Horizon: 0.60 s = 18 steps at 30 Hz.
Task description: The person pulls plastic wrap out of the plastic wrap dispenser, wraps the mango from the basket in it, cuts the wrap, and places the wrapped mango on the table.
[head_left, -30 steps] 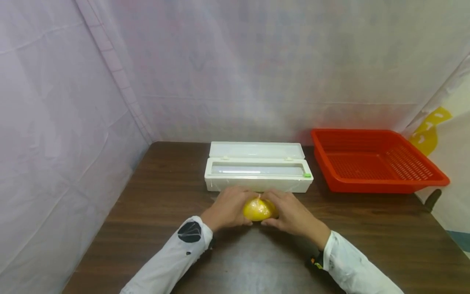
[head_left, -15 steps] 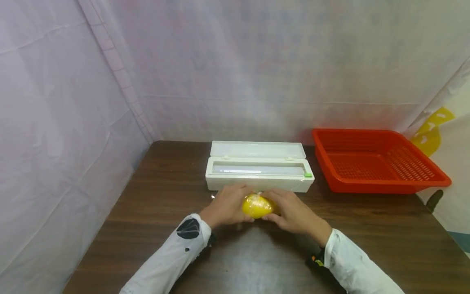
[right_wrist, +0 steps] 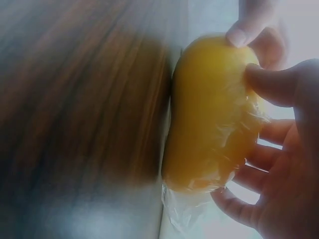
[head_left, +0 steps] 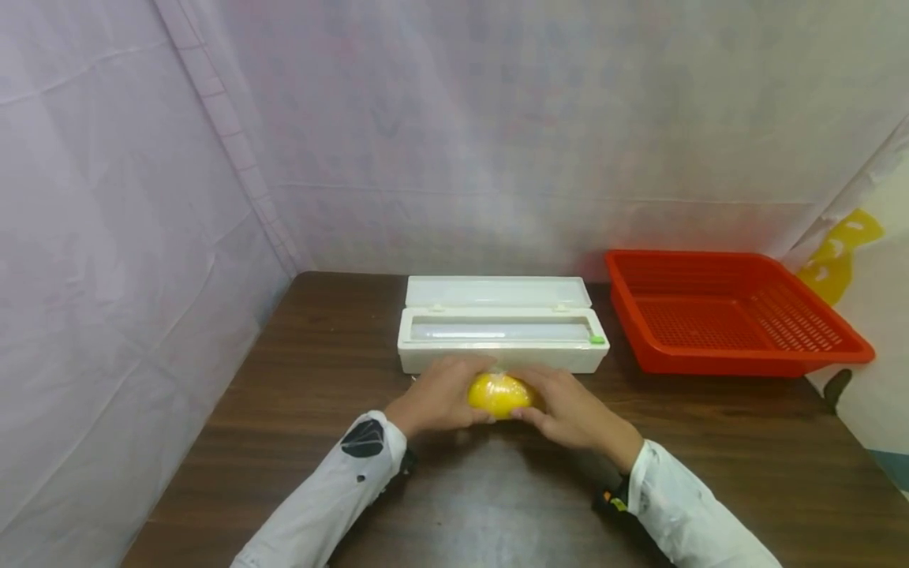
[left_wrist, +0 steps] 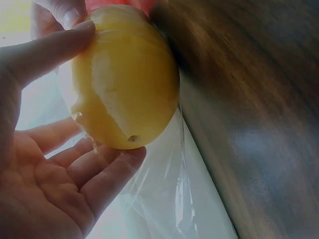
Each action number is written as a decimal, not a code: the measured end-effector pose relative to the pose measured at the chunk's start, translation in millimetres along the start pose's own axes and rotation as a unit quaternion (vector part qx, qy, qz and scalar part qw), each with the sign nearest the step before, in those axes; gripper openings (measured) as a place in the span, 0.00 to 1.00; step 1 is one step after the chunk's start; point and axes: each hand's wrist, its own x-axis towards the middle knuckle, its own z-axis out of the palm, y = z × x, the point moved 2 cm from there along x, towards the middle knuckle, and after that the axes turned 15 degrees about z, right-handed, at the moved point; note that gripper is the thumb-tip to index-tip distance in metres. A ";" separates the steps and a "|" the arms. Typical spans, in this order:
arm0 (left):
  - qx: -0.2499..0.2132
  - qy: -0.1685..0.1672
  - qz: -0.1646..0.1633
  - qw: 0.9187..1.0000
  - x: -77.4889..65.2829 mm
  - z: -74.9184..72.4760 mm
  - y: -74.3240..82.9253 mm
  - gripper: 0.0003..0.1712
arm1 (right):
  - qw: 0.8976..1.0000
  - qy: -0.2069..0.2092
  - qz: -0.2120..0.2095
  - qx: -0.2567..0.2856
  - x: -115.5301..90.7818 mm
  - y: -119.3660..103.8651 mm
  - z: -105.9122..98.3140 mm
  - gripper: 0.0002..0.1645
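A smooth yellow mango [head_left: 499, 396] lies between both hands in front of the white box, wrapped in clear cling film [right_wrist: 177, 206]. My left hand [head_left: 442, 396] holds its left side, thumb on the near face and fingers curved round the far one. From the other side my right hand [head_left: 571, 406] grips it the same way. In the left wrist view the mango [left_wrist: 132, 84] shows a small stem scar at one end. Loose film trails off that end towards the box. Creased film also clings to the mango [right_wrist: 204, 119] in the right wrist view.
Just behind the hands stands a white cling film dispenser [head_left: 426, 360] with its lid raised, a roll inside and a green slider at the right. A red perforated basket [head_left: 710, 359] is at the back right of the brown table [head_left: 298, 457]. White sheeting surrounds the table.
Both hands keep hold of the mango, which has turned slightly and shifted a little away from me. Thumbs have moved closer together over its near face. Dispenser and basket stay put.
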 end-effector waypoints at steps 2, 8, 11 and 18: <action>0.001 -0.002 0.006 1.000 0.6 0.1 0.2 0.35 | 1.000 -0.003 0.004 0.005 0.2 0.9 -0.1 0.30; -0.001 -0.007 0.016 1.000 0.9 1.9 1.1 0.29 | 0.999 -0.018 0.010 0.028 3.1 1.4 -1.0 0.28; -0.005 -0.006 0.007 1.000 0.2 4.1 0.8 0.34 | 0.999 -0.022 0.012 0.034 5.6 1.3 -1.7 0.27; 0.028 -0.030 -0.031 0.999 -0.6 9.3 -0.3 0.53 | 0.997 -0.046 0.042 0.050 11.6 1.9 -3.7 0.27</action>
